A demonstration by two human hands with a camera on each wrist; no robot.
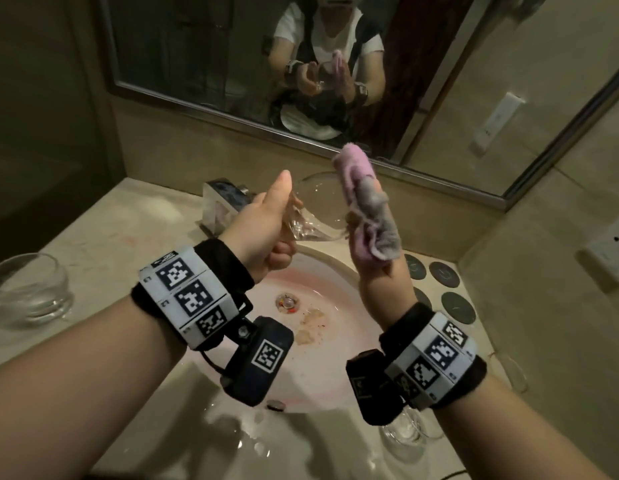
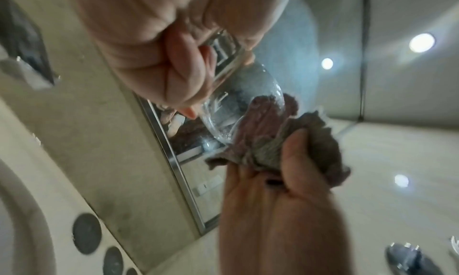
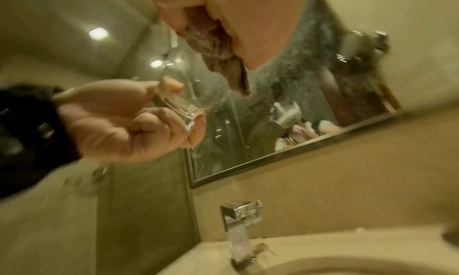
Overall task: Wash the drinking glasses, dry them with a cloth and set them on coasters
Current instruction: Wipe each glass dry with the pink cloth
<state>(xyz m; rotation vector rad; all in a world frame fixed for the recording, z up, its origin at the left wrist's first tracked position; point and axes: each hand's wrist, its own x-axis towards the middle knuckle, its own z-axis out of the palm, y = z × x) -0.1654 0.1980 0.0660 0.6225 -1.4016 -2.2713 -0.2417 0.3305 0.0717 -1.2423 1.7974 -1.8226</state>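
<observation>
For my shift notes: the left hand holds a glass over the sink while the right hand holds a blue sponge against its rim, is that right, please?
Not quite: the right hand holds a pink and grey cloth, not a blue sponge, as the head view shows. The rest stands: the left hand holds the glass over the sink, with the cloth at its rim.

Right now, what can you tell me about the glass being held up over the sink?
The glass is clear, with a rounded bowl and thick base. The left hand grips its base, tilting it sideways over the sink, mouth toward the right hand, which holds a pink and grey cloth against its rim.
</observation>
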